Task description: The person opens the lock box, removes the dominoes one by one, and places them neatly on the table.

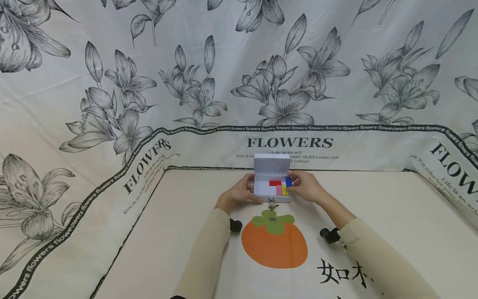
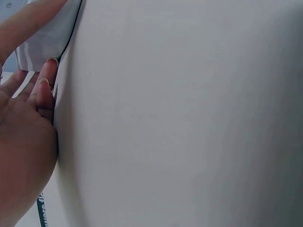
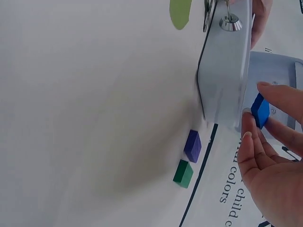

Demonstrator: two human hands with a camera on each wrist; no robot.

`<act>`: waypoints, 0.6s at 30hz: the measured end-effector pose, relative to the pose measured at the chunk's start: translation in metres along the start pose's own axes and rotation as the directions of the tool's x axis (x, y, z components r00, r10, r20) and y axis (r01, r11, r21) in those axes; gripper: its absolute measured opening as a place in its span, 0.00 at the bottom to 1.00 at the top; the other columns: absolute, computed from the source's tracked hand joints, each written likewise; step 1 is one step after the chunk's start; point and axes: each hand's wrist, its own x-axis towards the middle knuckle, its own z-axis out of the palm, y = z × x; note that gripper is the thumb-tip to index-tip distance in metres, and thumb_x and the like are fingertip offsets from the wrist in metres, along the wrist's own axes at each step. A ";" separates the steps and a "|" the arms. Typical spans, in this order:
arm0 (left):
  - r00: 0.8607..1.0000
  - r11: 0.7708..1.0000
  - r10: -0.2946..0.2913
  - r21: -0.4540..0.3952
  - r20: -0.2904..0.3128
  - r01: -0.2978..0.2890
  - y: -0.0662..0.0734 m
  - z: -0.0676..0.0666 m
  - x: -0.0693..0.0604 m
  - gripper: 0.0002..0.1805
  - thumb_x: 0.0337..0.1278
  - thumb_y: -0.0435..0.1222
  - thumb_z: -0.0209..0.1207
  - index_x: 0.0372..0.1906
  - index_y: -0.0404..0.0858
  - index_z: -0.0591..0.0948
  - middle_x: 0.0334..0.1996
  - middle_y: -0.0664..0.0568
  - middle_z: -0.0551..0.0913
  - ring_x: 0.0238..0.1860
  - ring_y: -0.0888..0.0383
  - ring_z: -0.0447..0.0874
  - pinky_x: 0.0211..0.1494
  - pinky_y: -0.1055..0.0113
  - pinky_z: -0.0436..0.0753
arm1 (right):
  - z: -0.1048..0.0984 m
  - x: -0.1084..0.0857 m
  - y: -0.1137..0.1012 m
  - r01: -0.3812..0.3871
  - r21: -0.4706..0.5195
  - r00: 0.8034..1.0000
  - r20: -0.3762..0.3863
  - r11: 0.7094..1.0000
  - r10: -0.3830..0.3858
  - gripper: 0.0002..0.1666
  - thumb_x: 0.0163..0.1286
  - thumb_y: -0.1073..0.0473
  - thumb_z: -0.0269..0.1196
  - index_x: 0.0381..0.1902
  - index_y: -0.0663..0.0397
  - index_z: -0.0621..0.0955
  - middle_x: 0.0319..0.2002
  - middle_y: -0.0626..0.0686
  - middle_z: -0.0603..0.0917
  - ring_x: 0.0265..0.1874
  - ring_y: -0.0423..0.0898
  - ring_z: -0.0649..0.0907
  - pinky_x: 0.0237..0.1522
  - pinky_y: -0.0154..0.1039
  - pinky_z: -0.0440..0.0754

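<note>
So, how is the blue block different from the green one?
The blue block is pinched in the person's right hand, while the green block lies on the tablecloth, untouched. The blue block is at the open box; the green block sits off to one side, next to a purple block. And one is bright blue, the other dark green. Both are small, flat-sided blocks.

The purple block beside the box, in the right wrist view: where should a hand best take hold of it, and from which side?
Probably pinch the purple block across its two long sides, from above. Those sides look free, while the green block lies near one end and the box near the other.
</note>
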 end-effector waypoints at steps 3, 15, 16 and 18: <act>1.000 1.000 -0.001 0.001 0.000 0.001 0.000 -0.001 0.001 0.56 0.37 0.24 0.78 0.75 0.43 0.63 0.42 0.47 0.77 0.44 0.56 0.72 0.56 0.61 0.69 | -0.005 -0.002 0.002 -0.005 -0.012 1.000 -0.006 1.000 0.004 0.27 0.63 0.66 0.70 0.58 0.72 0.78 0.49 0.68 0.83 0.46 0.62 0.84 0.46 0.53 0.83; 1.000 1.000 -0.011 0.020 -0.006 0.011 0.000 -0.001 0.000 0.56 0.37 0.26 0.79 0.75 0.45 0.63 0.41 0.47 0.76 0.45 0.55 0.71 0.58 0.59 0.67 | -0.019 -0.013 0.014 -0.064 -0.041 0.998 -0.011 0.997 0.063 0.27 0.64 0.64 0.71 0.59 0.69 0.78 0.50 0.68 0.82 0.47 0.60 0.83 0.46 0.52 0.84; 1.000 1.000 -0.011 0.020 -0.007 0.011 0.000 0.000 0.000 0.55 0.37 0.26 0.79 0.75 0.44 0.63 0.42 0.47 0.76 0.45 0.55 0.71 0.58 0.59 0.67 | -0.020 -0.014 0.015 -0.059 -0.044 0.998 -0.015 0.997 0.059 0.28 0.63 0.64 0.71 0.59 0.69 0.78 0.50 0.68 0.82 0.47 0.60 0.83 0.46 0.53 0.83; 1.000 1.000 -0.010 0.019 -0.007 0.010 0.000 0.000 0.000 0.56 0.37 0.25 0.79 0.75 0.44 0.63 0.41 0.47 0.76 0.44 0.55 0.71 0.57 0.60 0.67 | -0.023 -0.016 0.016 -0.058 -0.054 0.998 -0.016 0.997 0.058 0.28 0.63 0.63 0.71 0.58 0.69 0.78 0.50 0.68 0.82 0.47 0.61 0.83 0.48 0.54 0.83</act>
